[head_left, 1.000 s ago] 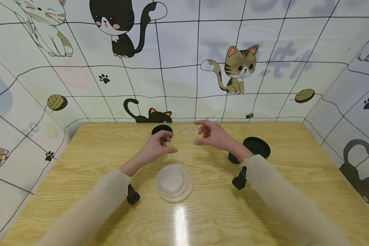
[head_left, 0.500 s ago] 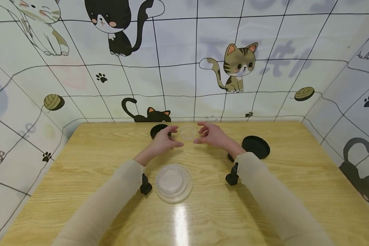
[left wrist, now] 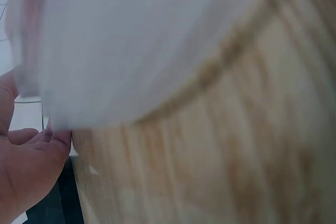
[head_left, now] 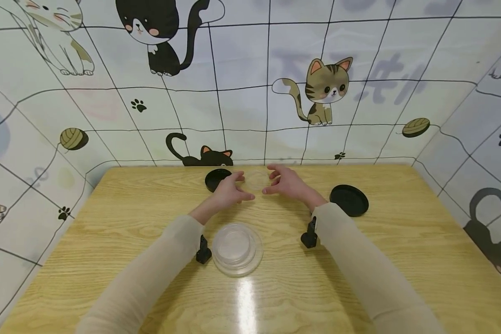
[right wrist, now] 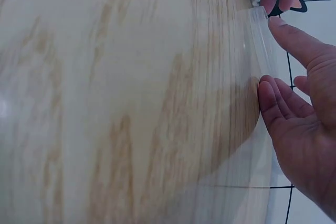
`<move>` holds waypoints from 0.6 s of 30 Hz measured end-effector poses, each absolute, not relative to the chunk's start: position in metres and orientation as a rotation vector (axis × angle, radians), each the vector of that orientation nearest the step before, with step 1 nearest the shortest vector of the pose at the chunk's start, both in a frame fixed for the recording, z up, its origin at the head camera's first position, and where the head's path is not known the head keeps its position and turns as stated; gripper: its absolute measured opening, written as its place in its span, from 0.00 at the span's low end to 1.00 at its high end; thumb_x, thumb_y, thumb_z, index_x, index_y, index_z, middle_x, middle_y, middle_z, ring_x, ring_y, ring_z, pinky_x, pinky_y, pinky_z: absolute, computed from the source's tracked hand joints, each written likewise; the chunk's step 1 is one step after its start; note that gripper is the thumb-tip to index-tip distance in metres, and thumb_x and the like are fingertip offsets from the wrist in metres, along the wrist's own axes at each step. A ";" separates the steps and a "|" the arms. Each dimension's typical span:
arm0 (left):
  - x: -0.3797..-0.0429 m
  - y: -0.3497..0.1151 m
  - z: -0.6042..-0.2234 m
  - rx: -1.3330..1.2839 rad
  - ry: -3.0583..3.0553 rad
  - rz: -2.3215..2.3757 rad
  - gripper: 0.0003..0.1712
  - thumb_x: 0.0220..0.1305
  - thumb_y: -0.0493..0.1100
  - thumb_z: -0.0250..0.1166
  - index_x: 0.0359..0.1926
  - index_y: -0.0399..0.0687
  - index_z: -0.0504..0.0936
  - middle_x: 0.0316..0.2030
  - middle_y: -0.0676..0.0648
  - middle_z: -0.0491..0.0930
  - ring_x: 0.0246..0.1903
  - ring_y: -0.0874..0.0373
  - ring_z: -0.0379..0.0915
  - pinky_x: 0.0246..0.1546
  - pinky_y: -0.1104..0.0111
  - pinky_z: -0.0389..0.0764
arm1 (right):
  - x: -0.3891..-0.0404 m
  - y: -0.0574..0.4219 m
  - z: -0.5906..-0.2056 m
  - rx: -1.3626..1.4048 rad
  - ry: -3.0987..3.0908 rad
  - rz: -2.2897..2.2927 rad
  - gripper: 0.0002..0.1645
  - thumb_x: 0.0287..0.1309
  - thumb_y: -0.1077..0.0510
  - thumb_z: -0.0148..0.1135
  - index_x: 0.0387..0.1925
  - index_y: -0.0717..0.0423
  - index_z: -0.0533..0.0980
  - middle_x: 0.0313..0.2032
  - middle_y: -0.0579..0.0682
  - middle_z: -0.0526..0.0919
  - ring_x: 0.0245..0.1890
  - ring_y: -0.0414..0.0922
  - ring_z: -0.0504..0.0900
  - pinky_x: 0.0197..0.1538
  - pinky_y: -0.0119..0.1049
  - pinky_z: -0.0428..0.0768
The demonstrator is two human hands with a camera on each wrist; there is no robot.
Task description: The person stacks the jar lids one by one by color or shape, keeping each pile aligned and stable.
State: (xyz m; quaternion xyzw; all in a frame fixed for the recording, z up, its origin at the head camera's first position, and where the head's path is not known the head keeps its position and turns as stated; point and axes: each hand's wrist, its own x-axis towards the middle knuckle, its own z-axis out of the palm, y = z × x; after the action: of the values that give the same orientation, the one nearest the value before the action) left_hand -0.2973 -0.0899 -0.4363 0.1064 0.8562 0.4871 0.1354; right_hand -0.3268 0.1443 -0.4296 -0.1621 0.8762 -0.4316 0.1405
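Currently, a clear dish (head_left: 257, 180) is being flanked far back on the table (head_left: 296, 287).
Left hand (head_left: 227, 191) and right hand (head_left: 290, 185) are being held wide, seemingly to suit its rim; contact is being poorly shown.

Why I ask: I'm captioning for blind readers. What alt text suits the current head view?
A person's left hand and right hand flank a clear round piece far back on a wooden table. Nearer is a clear tiered container; one black dish lies left, another right. Behind is a cat-patterned wall.
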 end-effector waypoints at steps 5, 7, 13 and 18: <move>-0.297 -0.087 -0.436 0.298 2.499 1.397 0.51 0.62 0.41 0.76 0.78 0.38 0.56 0.72 0.39 0.67 0.40 0.51 0.80 0.36 0.65 0.82 | -0.326 0.143 -0.428 -0.471 2.540 -1.214 0.52 0.58 0.57 0.76 0.77 0.62 0.58 0.61 0.60 0.74 0.57 0.55 0.77 0.57 0.48 0.78; -0.296 -0.088 -0.436 0.296 2.508 1.391 0.50 0.61 0.41 0.76 0.77 0.37 0.59 0.69 0.39 0.69 0.43 0.51 0.80 0.38 0.65 0.82 | -0.326 0.143 -0.427 -0.472 2.548 -1.186 0.50 0.58 0.58 0.76 0.75 0.65 0.60 0.59 0.61 0.75 0.56 0.55 0.77 0.58 0.47 0.77; -0.294 -0.090 -0.438 0.301 2.519 1.366 0.45 0.59 0.39 0.77 0.73 0.35 0.67 0.60 0.39 0.76 0.53 0.48 0.79 0.43 0.64 0.82 | -0.322 0.143 -0.427 -0.494 2.546 -1.114 0.43 0.57 0.61 0.76 0.70 0.67 0.67 0.54 0.59 0.78 0.51 0.51 0.77 0.55 0.42 0.76; -0.291 -0.094 -0.442 0.338 2.531 1.359 0.38 0.58 0.37 0.77 0.67 0.32 0.73 0.53 0.40 0.78 0.49 0.49 0.81 0.45 0.64 0.81 | -0.319 0.145 -0.430 -0.580 2.525 -1.090 0.39 0.57 0.60 0.76 0.67 0.67 0.71 0.51 0.57 0.79 0.49 0.50 0.77 0.53 0.42 0.76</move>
State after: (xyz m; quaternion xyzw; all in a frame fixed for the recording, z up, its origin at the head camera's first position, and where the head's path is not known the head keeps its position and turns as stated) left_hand -0.2909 -0.0939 -0.4416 0.1161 0.8682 0.4662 0.1244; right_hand -0.3192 0.1453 -0.4297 -0.2036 0.8861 -0.3825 0.1645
